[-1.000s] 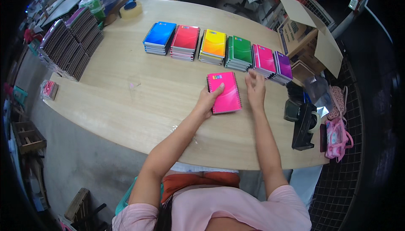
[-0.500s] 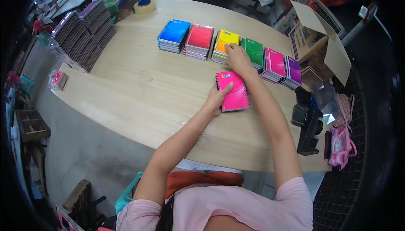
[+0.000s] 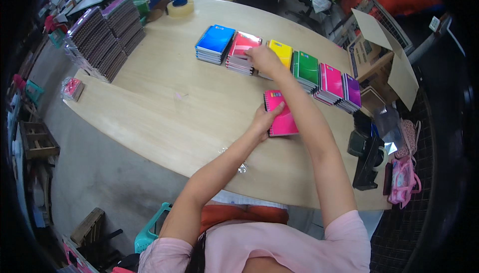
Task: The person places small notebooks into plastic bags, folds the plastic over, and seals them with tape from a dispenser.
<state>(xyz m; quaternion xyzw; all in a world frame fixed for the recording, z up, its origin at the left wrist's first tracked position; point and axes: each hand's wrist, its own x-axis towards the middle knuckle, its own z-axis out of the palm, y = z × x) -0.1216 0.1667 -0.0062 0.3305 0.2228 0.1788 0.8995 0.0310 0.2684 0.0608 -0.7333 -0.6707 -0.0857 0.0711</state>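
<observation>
My left hand (image 3: pixel 265 120) grips a pink spiral notebook (image 3: pixel 284 118) just above the table, thumb across its cover; other notebooks may lie beneath it. My right hand (image 3: pixel 266 60) reaches over to the stack of red notebooks (image 3: pixel 245 41) and pinches the near right corner of the top one, which looks slightly lifted. The hand partly covers the yellow notebooks (image 3: pixel 281 51). Blue notebooks (image 3: pixel 215 39) stand left of the red ones. Green notebooks (image 3: pixel 305 67), another pink stack (image 3: pixel 330 81) and purple notebooks (image 3: pixel 352 91) continue the row rightward.
Tall stacks of spiral notebooks (image 3: pixel 95 43) and a small wrapped pack (image 3: pixel 73 89) sit at the table's left. Tape rolls (image 3: pixel 180 7) lie at the far edge. At right are an open cardboard box (image 3: pixel 369 58), a black tape dispenser (image 3: pixel 368 161) and a pink bag (image 3: pixel 402 178).
My right hand has moved left from the yellow stack to the red one and closed on its top notebook. My left hand still holds the pink notebook.
</observation>
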